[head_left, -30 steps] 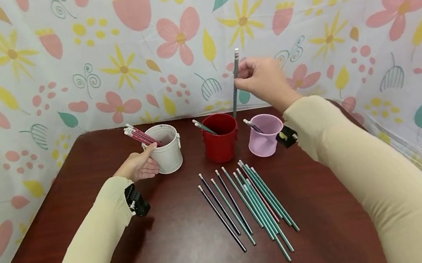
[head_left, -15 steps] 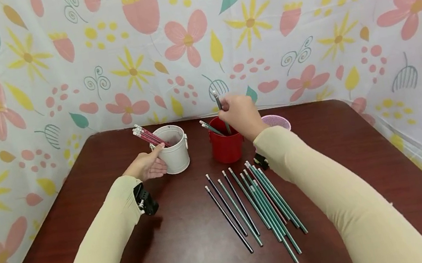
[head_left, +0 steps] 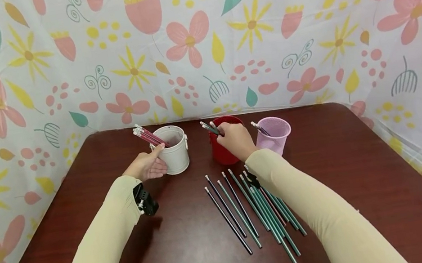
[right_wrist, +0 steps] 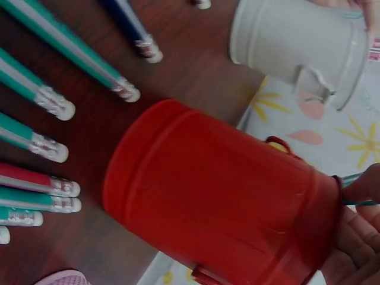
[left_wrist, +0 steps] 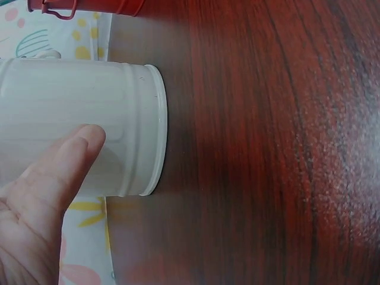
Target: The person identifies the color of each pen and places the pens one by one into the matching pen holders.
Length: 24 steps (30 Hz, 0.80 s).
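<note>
My left hand (head_left: 148, 166) touches the near left side of a white bucket (head_left: 177, 158), fingers straight against its wall and thumb along the rim. Several pink-red pencils (head_left: 148, 135) lean out of that bucket. At the mouth of a red bucket (head_left: 222, 153), my right hand (head_left: 238, 140) pinches a green pencil (right_wrist: 356, 199), whose lower part is hidden inside. Other green pencils (head_left: 208, 128) lean on the same rim, their white erasers up. In the left wrist view, the left fingers (left_wrist: 83, 145) lie on the white wall.
A pink mesh cup (head_left: 275, 138) with dark pencils (head_left: 260, 128) stands right of the red bucket. Several dark, green and red pencils (head_left: 239, 211) lie on the brown table (head_left: 164, 256), partly under my right forearm. A flowered cloth (head_left: 195, 83) hangs behind.
My right hand has come left and down from above the pink cup, lowering its pencil into the red bucket. The left hand stays at the white bucket. The head view has shifted slightly.
</note>
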Each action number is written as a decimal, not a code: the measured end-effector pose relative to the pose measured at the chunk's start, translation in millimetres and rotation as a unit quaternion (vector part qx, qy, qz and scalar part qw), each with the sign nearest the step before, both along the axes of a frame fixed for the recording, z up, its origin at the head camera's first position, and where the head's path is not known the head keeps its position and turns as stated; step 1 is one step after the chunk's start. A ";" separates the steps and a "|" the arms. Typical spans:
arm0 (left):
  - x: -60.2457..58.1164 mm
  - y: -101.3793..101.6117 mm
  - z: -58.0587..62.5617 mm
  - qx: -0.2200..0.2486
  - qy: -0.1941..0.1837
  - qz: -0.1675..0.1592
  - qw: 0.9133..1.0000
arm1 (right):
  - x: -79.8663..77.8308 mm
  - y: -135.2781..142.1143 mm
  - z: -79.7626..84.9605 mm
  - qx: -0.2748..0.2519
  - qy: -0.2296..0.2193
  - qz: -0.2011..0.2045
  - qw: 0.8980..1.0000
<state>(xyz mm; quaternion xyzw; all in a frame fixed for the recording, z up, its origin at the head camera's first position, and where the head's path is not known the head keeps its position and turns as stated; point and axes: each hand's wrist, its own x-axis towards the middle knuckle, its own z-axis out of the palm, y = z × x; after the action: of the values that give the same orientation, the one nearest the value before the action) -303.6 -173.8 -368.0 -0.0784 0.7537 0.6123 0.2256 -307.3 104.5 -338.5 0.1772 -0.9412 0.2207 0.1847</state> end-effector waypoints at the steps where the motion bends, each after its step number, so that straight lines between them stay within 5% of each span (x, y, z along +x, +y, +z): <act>1: 0.1 -0.1 -0.6 0.000 0.000 0.001 1.000 | -0.5 -0.4 -1.9 0.001 -0.005 -0.001 1.000; 13: 1.4 3.9 -1.6 -0.008 0.003 0.004 1.000 | -2.3 2.6 1.5 0.009 -0.031 -0.011 0.999; 19: 1.0 6.5 2.1 -0.003 0.010 -0.003 1.000 | 19.0 27.5 21.2 0.040 0.020 0.015 0.999; 24: 2.8 1.4 4.3 -0.015 0.007 -0.015 1.000 | 41.5 61.8 19.3 0.089 -0.047 0.049 0.994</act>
<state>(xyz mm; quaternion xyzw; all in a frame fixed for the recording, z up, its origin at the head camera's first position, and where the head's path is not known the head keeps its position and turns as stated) -300.8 -172.4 -363.6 -0.0664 0.7653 0.5980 0.2285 -265.8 166.3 -319.1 0.2282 -0.9549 0.1528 0.1130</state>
